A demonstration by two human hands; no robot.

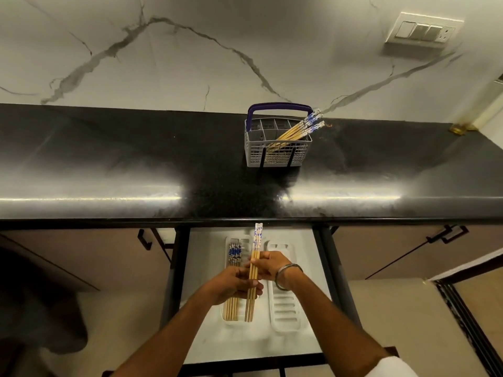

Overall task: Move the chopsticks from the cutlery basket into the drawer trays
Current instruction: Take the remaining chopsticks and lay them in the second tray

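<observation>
While more chopsticks [295, 131] lean in the cutlery basket [275, 155], the left hand [234, 285] and right hand [272, 265] pinch a chopstick bundle [253, 270] mid-shaft over the left drawer tray [231, 318]. Light, stiff and smooth, they probably slip and fan unless gripped near the middle.

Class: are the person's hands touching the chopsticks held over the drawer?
Touching. The head view shows the left hand and right hand gripping the chopsticks.
</observation>
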